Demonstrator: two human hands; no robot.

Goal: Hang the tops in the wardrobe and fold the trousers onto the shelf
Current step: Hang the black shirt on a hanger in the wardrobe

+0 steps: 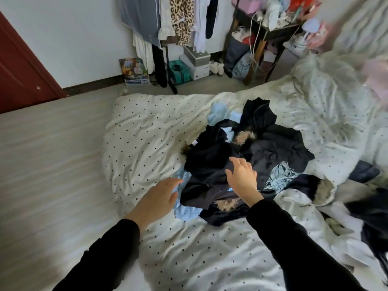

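Soft, even daylight fills the room; no glare, and shadows are faint, only a dim patch under the pile of dark clothes [241,156] on the bed [147,131]. The centre is fairly sharp. The right edge and top right corner smear into heavy motion blur. Wide-angle distortion bends the door [19,72] and the floor line at the left.

Two bare hands, the left hand [156,198] and right hand [242,177], emerge from long black sleeves [294,248] ending at the wrists.
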